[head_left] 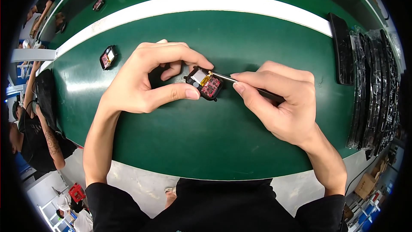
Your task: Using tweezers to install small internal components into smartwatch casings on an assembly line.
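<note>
So the left hand (135, 79) has the little black case (220, 87) pinched narrow, thumb on the near side and index finger at the far corner, pretty much mid-bench over the green tabletop (206, 146). As for how far along things are: the case is open face-up, with a silvery block (199, 76), a gold-yellow flex strip (205, 80) and a red circuit board (210, 87) all sitting inside. No cover on it, so I'd call it partway at best. Right of that, the thin tool (222, 77) has its metal tip at the yellow bit by the top corner. Can't tell if anything there is fastened or loose. The right hand (287, 99) grips the tool pen-style, thumb and index close together.

Other stuff, going left to right: a co-worker (36, 133) off the edge, a black mesh-looking item (45, 99) at the table's side, then a similar open unit (108, 57) lying near the left hand. Another small unit (98, 4) shows past the white bar (206, 2); might be a reflection, hard to say. Far right there's a flat black slab (341, 49) beside a plastic-wrapped black stack (373, 90), both well apart from the work. What's in the way is mostly fingers: they hide some of the case rim, and the tip covers a bit of that corner.
</note>
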A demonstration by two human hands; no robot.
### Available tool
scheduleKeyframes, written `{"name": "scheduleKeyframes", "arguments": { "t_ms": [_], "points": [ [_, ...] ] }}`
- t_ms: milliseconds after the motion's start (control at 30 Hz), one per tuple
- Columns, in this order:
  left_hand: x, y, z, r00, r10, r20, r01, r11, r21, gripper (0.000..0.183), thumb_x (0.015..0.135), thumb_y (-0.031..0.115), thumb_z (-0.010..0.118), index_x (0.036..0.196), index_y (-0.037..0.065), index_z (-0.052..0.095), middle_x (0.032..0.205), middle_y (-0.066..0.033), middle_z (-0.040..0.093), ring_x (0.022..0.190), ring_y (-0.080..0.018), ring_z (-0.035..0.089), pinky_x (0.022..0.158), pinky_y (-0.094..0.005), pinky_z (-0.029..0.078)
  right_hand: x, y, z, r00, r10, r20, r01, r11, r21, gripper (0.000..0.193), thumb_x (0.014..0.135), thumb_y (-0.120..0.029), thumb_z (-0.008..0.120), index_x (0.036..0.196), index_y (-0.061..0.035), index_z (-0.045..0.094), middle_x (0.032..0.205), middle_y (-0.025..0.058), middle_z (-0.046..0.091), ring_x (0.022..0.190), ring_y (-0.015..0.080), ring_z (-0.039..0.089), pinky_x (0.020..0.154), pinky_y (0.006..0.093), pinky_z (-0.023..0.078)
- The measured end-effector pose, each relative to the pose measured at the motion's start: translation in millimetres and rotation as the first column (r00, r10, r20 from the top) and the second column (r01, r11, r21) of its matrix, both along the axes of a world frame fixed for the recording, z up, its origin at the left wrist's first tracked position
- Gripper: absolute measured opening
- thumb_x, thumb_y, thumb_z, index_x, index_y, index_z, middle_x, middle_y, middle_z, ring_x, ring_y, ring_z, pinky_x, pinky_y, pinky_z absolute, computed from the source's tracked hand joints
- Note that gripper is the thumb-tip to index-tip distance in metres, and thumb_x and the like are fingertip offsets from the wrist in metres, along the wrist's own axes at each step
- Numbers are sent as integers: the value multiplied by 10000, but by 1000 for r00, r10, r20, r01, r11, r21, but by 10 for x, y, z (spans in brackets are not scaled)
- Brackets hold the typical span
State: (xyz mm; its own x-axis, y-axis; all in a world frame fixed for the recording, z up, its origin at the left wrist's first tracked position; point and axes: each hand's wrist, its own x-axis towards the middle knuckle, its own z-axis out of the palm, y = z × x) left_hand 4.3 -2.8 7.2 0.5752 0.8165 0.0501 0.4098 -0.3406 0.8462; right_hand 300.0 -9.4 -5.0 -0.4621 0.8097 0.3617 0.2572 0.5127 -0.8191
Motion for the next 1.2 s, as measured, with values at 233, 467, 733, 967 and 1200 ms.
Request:
{"name": "scheduleKeyframes", "arguments": {
  "t_ms": [233, 467, 733, 967, 1200],
  "points": [
    [15, -10, -16, 1000, 6, -28, -5, 999, 46, 554, 786, 307, 981, 1249, 48, 825, 712, 9, 530, 674, -141, 437, 720, -338, 369, 15, -11, 6, 999, -10, 34, 11, 998, -57, 150, 909, 27, 846, 1056, 14, 871, 685, 39, 660, 559, 89, 531, 510, 282, 355],
    [24, -13, -19, 999, -16, -41, 20, 997, 80, 531, 757, 288, 973, 1215, 57, 835, 833, -21, 679, 655, -142, 444, 719, -335, 365, 8, -10, -1, 999, 20, 44, -18, 999, -37, 87, 901, 44, 822, 986, 28, 834, 695, 58, 666, 517, 121, 561, 464, 296, 398],
    [68, -34, 5, 995, -27, -92, 41, 986, 160, 434, 785, 279, 933, 1145, 55, 838, 899, -35, 747, 656, -154, 485, 712, -336, 352, -18, -3, -8, 999, 40, 36, -39, 999, -28, 76, 886, 40, 816, 960, 21, 825, 693, 71, 659, 526, 157, 574, 474, 315, 412],
    [96, -38, 12, 995, -39, -96, 58, 977, 206, 406, 796, 285, 916, 1121, 53, 840, 904, -39, 750, 683, -173, 543, 707, -346, 350, -3, -16, -11, 999, 24, 22, -23, 999, -44, 77, 867, 32, 816, 941, 9, 819, 685, 71, 645, 532, 169, 575, 474, 328, 407],
    [102, -42, 19, 994, -44, -104, 67, 971, 228, 407, 779, 275, 915, 1111, 53, 838, 892, -39, 746, 672, -173, 532, 713, -340, 345, 16, -28, -20, 998, 56, 27, -57, 998, 29, 110, 828, 44, 802, 929, 4, 820, 691, 80, 641, 531, 197, 571, 474, 338, 411]
  ]
}}
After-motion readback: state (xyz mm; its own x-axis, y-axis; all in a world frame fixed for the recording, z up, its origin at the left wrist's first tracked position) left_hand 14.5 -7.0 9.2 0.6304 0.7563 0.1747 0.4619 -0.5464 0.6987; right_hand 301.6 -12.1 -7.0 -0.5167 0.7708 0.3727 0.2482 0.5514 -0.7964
